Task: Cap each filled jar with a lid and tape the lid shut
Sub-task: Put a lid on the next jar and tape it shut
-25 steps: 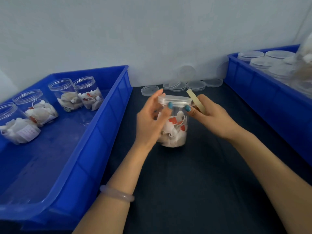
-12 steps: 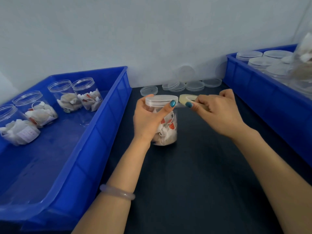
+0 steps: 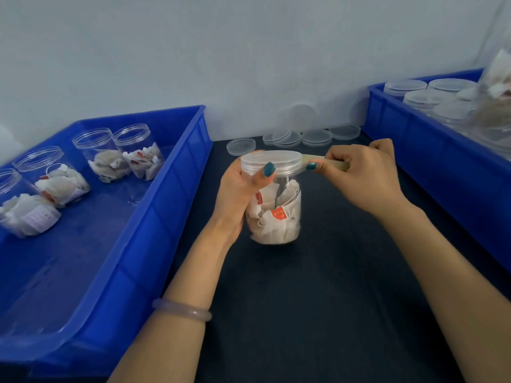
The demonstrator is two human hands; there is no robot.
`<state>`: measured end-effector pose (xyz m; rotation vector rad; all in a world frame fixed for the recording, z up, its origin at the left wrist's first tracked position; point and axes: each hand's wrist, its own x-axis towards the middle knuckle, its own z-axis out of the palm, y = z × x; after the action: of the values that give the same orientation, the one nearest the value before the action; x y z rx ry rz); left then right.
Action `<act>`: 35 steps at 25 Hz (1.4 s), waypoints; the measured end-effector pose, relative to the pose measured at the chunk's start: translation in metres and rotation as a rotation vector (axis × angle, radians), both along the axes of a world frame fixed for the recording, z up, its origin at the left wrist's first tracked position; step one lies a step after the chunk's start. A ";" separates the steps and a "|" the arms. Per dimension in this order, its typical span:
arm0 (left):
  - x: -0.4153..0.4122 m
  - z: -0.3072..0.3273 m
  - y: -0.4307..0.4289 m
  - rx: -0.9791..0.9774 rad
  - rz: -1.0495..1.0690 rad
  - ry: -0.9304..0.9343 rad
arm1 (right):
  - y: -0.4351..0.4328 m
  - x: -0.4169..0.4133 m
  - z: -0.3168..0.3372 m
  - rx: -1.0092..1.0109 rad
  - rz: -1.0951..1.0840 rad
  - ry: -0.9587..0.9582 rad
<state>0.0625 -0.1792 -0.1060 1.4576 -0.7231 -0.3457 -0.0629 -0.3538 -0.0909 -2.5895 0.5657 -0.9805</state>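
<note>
While the left hand (image 3: 237,189) grips the capped jar (image 3: 273,211), the right hand (image 3: 362,175) pinches tape (image 3: 312,161) (taping step), needing wrapping next.

Soft, even, cool-toned light fills the frame, turning the pale wall (image 3: 249,51) a flat bluish grey. Shadows are faint and diffuse on the dark table (image 3: 304,299), deepest under the forearms. A dull sheen lies along the floor of the left blue bin (image 3: 83,244), and small highlights edge the clear lid (image 3: 271,158) and jar (image 3: 276,214). Wide-angle distortion bows that bin's rim and stretches the right blue bin (image 3: 442,150) toward the corner, where 1 clear bag (image 3: 492,87) is smeared into blur. The tape (image 3: 336,164) in the right hand (image 3: 365,178) looks slightly soft; compression blurs fine print throughout.
</note>
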 end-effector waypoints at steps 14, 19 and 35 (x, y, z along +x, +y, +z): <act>0.005 -0.008 0.003 0.099 -0.058 -0.229 | -0.002 -0.003 -0.006 -0.122 0.055 -0.035; -0.002 -0.006 -0.004 0.178 0.104 -0.323 | 0.006 0.001 -0.007 -0.165 0.135 0.107; 0.013 0.001 0.018 0.118 -0.252 -0.187 | -0.013 -0.005 -0.005 -0.324 0.110 0.131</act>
<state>0.0756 -0.1617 -0.1050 1.5261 -1.0565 -0.4553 -0.0680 -0.3672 -0.0959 -2.9516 0.3105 -0.9376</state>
